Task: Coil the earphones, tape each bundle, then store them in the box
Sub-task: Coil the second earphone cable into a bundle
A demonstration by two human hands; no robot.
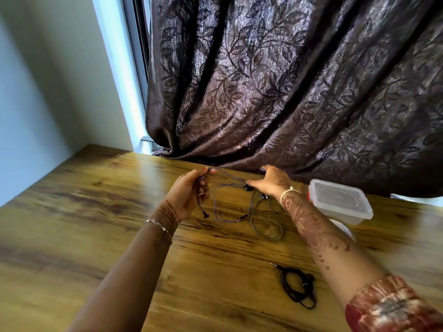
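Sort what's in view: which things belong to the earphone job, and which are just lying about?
Job: purple earphones, in left grip and right grip; loose grey earphones; coiled black earphones; lidded plastic box.

Not the job: curtain; window frame. White object beside the box, partly hidden: cannot tell.

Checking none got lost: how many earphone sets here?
3: purple set in the left hand, grey set loose beside it, black set coiled nearest. More may be hidden.

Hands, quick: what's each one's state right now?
Left hand: closed, gripping the purple earphone cable.
Right hand: thumb at the same cable; grip cannot be told.
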